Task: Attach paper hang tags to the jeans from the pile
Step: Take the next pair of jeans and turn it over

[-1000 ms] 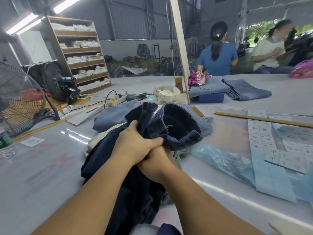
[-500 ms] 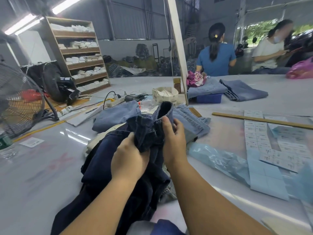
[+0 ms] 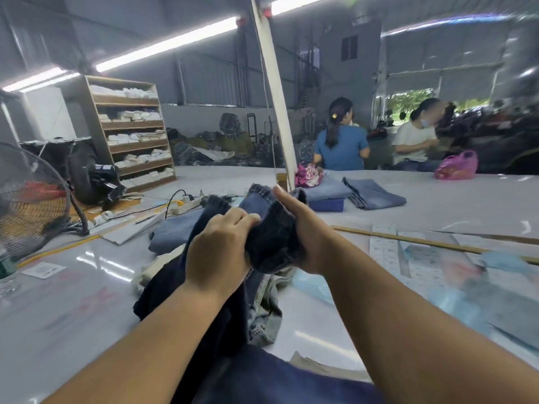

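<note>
Dark blue jeans (image 3: pixel 271 237) are lifted above the white table (image 3: pixel 75 298), their lower part hanging down toward my lap. My left hand (image 3: pixel 218 246) grips bunched denim on the left side. My right hand (image 3: pixel 303 231) holds the waistband from the right, thumb up along the cloth. Below them lies a pile of jeans (image 3: pixel 172 234), lighter blue and beige. Sheets of paper tags (image 3: pixel 388 252) lie on the table to the right, blurred. No tag shows in either hand.
A standing fan (image 3: pixel 29 199) is at the left edge, a power strip (image 3: pixel 186 204) and cables behind the pile. A wooden stick (image 3: pixel 408 239) crosses the right side. Folded jeans (image 3: pixel 370 195) lie farther back. Two people sit beyond the table. Blue plastic bags (image 3: pixel 455 304) lie right.
My view has tilted up. Both hands have raised the dark jeans higher, and my right hand has moved from beneath my left hand to the waistband's right side.
</note>
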`<state>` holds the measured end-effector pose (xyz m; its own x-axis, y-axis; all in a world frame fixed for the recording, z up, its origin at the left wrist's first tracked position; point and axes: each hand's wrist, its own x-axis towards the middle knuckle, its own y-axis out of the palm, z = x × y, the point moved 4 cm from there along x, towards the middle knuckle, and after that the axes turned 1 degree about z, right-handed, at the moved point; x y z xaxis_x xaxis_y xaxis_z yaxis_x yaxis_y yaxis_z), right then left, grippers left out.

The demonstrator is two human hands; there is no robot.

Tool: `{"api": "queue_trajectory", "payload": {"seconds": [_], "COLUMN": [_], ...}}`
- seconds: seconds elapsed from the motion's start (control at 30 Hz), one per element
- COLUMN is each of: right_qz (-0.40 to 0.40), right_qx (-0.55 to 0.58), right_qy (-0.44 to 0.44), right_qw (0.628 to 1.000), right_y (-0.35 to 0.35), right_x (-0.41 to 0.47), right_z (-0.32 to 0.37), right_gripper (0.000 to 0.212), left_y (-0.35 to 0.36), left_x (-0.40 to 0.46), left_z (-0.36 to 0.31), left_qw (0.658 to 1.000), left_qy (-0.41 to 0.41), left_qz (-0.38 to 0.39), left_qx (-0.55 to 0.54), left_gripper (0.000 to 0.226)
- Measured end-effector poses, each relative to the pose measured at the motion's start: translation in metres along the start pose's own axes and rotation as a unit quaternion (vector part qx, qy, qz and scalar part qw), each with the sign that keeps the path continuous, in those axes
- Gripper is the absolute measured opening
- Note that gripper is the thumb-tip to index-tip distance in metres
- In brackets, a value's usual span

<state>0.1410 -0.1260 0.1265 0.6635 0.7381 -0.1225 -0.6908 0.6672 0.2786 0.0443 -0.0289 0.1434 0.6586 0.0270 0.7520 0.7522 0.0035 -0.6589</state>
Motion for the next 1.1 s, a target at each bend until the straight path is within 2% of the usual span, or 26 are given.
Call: {"api": "queue_trajectory", "payload": {"seconds": [0.23,0.4,0.53,0.73,0.83,0.9,0.97,1.03,1.1], "right_qz": [-0.085,-0.161,-0.196,-0.219,-0.198,-0.203,-0.297,-0.411,-0.479], "right_qx": [-0.084,-0.056,-0.029,0.008,0.053,0.056,-0.034,-0.172,-0.292], "right_qy": [-0.002,-0.073,-0.11,-0.06,-0.053,-0.073,-0.101,-0.098,-0.063], "right_qw": [0.993,0.983,0.974,0.974,0.977,0.975,0.949,0.89,0.825], "right_y": [-0.022,-0.037,-0.043,-0.05,-0.049,-0.05,-0.062,-0.073,-0.079], "right_x": [-0.113,-0.195,-0.258,-0.333,-0.361,-0.373,-0.379,-0.382,-0.382], "right_z": [0.047,0.053,0.045,-0.005,-0.018,-0.021,-0.023,-0.028,-0.031], "right_gripper": [0.017,0.007,0.014,0.011,0.004,0.011,0.027,0.054,0.085], "left_y": [-0.065,-0.105,-0.124,-0.128,-0.13,-0.126,-0.116,-0.104,-0.095], "left_x": [-0.002,-0.016,-0.033,-0.072,-0.092,-0.106,-0.121,-0.132,-0.132], "left_z": [-0.087,-0.145,-0.187,-0.229,-0.248,-0.262,-0.274,-0.28,-0.277], "left_qw": [0.988,0.966,0.947,0.91,0.902,0.904,0.904,0.904,0.913], "left_qy": [0.15,0.256,0.318,0.406,0.422,0.419,0.42,0.421,0.39], "left_qz": [0.009,-0.018,-0.04,0.073,0.08,0.053,0.023,0.023,0.079], "left_qx": [-0.044,-0.046,-0.036,-0.038,-0.052,-0.066,-0.07,-0.071,-0.089], "left_gripper": [0.037,0.047,0.048,0.051,0.049,0.036,0.019,0.012,0.014]}}
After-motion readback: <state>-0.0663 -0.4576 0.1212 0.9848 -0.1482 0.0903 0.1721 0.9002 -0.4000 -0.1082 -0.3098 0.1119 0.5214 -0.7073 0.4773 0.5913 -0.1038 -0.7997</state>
